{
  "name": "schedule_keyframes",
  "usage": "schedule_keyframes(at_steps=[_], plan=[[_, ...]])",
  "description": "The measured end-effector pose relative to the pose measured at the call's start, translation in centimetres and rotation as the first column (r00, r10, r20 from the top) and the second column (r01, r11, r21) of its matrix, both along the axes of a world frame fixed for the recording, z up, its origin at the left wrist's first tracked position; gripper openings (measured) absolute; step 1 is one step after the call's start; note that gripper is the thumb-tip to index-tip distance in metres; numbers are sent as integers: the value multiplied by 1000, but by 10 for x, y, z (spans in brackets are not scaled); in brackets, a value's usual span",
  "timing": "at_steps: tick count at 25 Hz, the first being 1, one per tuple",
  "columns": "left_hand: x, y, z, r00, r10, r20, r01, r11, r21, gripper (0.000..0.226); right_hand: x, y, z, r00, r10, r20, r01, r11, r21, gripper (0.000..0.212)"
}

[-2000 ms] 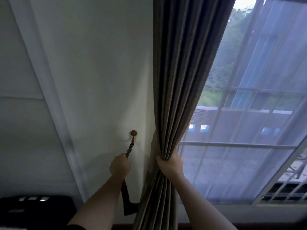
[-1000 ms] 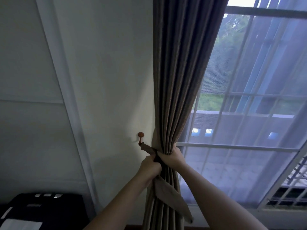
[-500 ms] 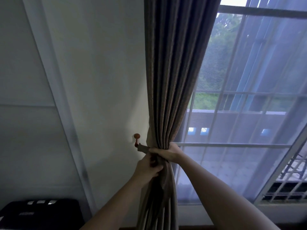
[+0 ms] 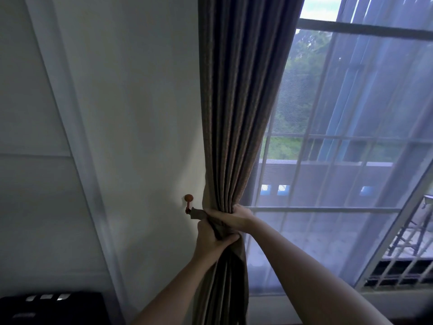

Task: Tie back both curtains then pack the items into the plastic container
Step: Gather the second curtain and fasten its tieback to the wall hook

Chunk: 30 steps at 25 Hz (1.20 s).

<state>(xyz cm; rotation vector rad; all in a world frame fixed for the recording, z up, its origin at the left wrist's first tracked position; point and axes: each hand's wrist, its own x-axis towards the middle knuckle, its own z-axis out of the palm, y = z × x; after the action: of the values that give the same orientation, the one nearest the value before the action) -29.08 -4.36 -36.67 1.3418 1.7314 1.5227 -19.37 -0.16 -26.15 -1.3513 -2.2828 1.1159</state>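
Observation:
A brown pleated curtain (image 4: pixel 239 113) hangs bunched beside the white wall. A matching fabric tieback (image 4: pixel 199 213) runs from a round-knobbed wall hook (image 4: pixel 188 199) to the curtain. My right hand (image 4: pixel 234 218) grips the gathered curtain just right of the hook. My left hand (image 4: pixel 210 240) sits right below it, fingers curled round the tieback band where it crosses the folds. The tieback's loose end is hidden among the folds and hands.
A large window with a sheer white curtain (image 4: pixel 351 184) fills the right side. A white wall with a raised strip (image 4: pixel 77 160) lies to the left. A black object (image 4: pixel 54 308) sits low at the bottom left.
My left hand moved from the strap hanging near the hook across to the curtain, drawing the tieback round the folds. My right hand has kept its hold on the gathered curtain.

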Motion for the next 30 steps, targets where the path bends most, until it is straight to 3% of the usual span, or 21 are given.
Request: schedule_keyframes(at_steps=[4,8,10,13,15,18,20,22,26,30], plan=[[14,0,-1,989,137,-54,-141,986,-86,82,0,10,1,998,23,64,-27,998,51,83],[16,5,8,968,231,-99,-243,960,-137,85,1,15,2,998,23,58,-26,998,49,80],[16,7,13,956,259,-141,-281,944,-172,79,1,18,5,997,30,71,-32,999,32,83],[19,10,18,949,304,-86,-314,932,-178,58,-3,23,7,990,50,132,-57,997,48,85],[18,11,18,930,362,-55,-366,918,-149,47,-3,24,11,989,109,105,-107,994,-21,72],[13,9,17,913,408,-27,-409,907,-101,31,0,21,15,968,232,99,-219,968,-120,36],[9,8,15,903,427,-43,-429,901,-69,32,1,18,12,968,236,87,-222,964,-146,48],[4,9,13,901,429,-54,-432,900,-58,34,4,18,6,973,232,12,-228,962,-147,62],[2,7,15,911,398,-104,-403,915,-24,28,2,24,-4,939,251,-235,-297,937,-185,65],[4,2,18,925,337,-176,-346,938,-18,25,-6,16,-5,906,266,-331,-318,941,-115,25]])
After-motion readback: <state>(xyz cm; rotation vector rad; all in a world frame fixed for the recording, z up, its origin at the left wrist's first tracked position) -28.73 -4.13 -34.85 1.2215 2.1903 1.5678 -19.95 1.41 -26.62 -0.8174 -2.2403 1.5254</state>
